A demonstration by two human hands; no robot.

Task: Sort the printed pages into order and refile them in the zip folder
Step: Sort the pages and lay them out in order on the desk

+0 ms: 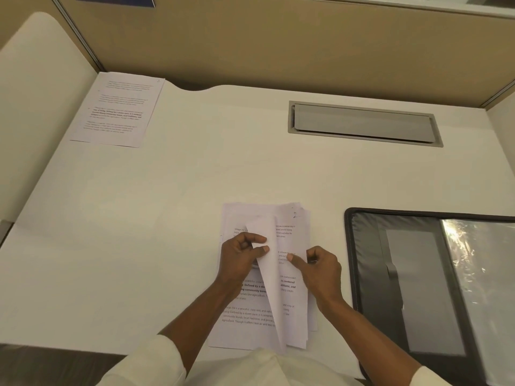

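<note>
Lower centre, the grip of the left hand [242,256] pinches a curled white printed sheet [271,277] off the stack of printed pages [248,319]. I cannot tell what the grip of the right hand [322,270] holds. Check the sheet's page number first; the black zip folder [370,274] lies lower right.

A stack of pages [264,310] lies near the surface's [172,190] front edge. The zip folder [412,288] lies open to its right. A single page [118,110] lies far back left.

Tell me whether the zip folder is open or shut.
Open. The zip folder lies spread flat, its dark inner pocket and clear plastic sleeve showing.
</note>
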